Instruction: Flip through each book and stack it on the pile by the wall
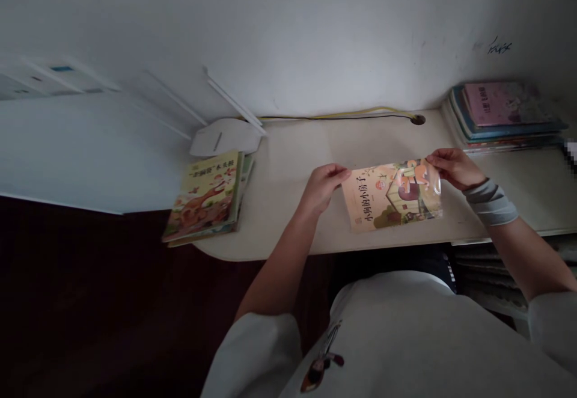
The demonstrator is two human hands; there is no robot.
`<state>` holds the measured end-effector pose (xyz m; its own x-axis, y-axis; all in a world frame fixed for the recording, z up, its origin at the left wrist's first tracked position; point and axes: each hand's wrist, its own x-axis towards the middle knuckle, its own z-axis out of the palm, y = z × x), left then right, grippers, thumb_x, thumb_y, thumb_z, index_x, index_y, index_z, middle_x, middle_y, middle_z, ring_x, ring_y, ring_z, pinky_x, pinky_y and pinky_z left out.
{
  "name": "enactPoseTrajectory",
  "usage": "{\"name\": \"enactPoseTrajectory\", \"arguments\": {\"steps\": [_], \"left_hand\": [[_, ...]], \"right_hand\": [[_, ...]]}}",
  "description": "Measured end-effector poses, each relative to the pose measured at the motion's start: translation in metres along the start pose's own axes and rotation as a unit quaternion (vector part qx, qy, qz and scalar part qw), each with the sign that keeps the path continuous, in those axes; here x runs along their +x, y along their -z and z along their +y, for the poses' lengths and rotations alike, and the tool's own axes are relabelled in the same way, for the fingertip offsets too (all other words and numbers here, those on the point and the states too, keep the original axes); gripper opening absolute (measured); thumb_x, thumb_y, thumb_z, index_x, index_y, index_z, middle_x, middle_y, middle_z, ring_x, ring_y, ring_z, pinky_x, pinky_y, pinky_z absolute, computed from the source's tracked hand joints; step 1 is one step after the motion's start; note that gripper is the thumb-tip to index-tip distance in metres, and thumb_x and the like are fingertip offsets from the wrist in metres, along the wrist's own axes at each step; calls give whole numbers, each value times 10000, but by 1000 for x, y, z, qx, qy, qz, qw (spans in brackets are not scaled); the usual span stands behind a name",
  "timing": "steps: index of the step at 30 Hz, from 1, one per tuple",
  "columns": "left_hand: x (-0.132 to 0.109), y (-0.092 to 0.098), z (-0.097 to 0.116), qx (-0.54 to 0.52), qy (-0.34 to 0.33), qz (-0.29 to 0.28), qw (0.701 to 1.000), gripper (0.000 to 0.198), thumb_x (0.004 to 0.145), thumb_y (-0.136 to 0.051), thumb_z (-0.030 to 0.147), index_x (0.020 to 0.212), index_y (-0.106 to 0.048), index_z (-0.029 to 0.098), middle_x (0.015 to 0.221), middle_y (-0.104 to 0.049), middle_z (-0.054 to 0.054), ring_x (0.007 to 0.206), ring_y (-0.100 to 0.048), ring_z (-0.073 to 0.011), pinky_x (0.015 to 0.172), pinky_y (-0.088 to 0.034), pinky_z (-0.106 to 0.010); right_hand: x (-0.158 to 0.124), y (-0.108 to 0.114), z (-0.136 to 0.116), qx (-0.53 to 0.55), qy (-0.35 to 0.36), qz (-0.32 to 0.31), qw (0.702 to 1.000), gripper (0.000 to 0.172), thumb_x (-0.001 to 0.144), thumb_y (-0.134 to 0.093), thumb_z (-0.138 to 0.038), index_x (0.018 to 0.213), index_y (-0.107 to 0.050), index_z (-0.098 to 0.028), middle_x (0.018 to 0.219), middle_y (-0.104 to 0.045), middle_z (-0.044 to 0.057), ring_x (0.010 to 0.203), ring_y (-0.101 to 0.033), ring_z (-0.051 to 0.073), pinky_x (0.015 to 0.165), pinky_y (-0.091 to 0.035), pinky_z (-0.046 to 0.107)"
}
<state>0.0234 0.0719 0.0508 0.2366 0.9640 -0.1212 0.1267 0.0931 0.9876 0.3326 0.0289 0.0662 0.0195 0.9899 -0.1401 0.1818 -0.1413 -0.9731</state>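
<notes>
A thin picture book (392, 196) in a glossy plastic sleeve lies tilted on the cream desk (288, 157), with a Chinese title and a cartoon dog and kennel on its cover. My left hand (323, 187) pinches its upper left corner between fingers and thumb. My right hand (453, 168) grips the upper right corner, where the plastic crinkles. A grey band (491, 202) wraps my right forearm. The book's underside is hidden.
A stack of picture books (201, 196) sits at the desk's left end, and a taller stack (505, 115) sits against the wall at the right. A white angular device (225, 136) stands at the back, near a yellow and black cable (338, 115) running to a desk grommet (418, 119).
</notes>
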Motion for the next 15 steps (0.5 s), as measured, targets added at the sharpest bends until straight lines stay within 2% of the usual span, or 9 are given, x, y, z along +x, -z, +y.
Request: {"name": "enactPoseTrajectory", "arguments": {"steps": [4, 6, 8, 10, 12, 15], "left_hand": [[6, -6, -10, 19, 38, 14, 999, 166, 715, -618, 317, 742, -575, 159, 721, -612, -30, 684, -597, -142, 647, -487, -288], [11, -10, -15, 86, 43, 35, 995, 186, 755, -582, 293, 888, -591, 163, 736, -613, -30, 691, -606, -150, 634, -484, -285], [15, -12, -18, 199, 38, 55, 978, 269, 783, -572, 279, 1031, -576, 176, 752, -619, -31, 719, -620, -170, 665, -490, -305], [17, -14, -18, 337, 36, 59, 939, 316, 807, -577, 301, 1102, -565, 189, 808, -643, -56, 799, -635, -214, 744, -496, -358], [15, -18, -15, 458, 15, 59, 887, 336, 832, -567, 324, 1141, -566, 192, 972, -656, -117, 965, -618, -277, 850, -476, -420], [5, -34, -10, 573, -91, 69, 812, 390, 892, -461, 248, 1272, -511, 173, 1351, -497, -180, 1288, -420, -328, 1038, -354, -486]], "right_hand": [[8, -5, 13, -24, -22, 31, 999, 468, 577, -686, -664, 596, -530, -223, 524, -522, -19, 471, -450, 113, 439, -390, 257], [15, -6, 17, -125, -17, 50, 991, 446, 672, -607, -650, 609, -545, -213, 505, -515, -19, 456, -459, 117, 433, -381, 254], [21, -8, 20, -285, -3, 66, 956, 389, 775, -539, -554, 614, -569, -201, 522, -544, -2, 490, -504, 134, 475, -394, 263], [25, -12, 23, -412, 5, 68, 909, 315, 811, -541, -431, 612, -591, -192, 605, -610, 36, 591, -569, 166, 555, -412, 280], [27, -16, 26, -475, -4, 76, 877, 257, 806, -576, -391, 664, -626, -183, 709, -658, 76, 693, -605, 207, 615, -417, 302], [23, -22, 28, -544, 11, 107, 832, 289, 835, -566, -413, 970, -658, -175, 916, -679, 117, 817, -618, 249, 652, -432, 324]]}}
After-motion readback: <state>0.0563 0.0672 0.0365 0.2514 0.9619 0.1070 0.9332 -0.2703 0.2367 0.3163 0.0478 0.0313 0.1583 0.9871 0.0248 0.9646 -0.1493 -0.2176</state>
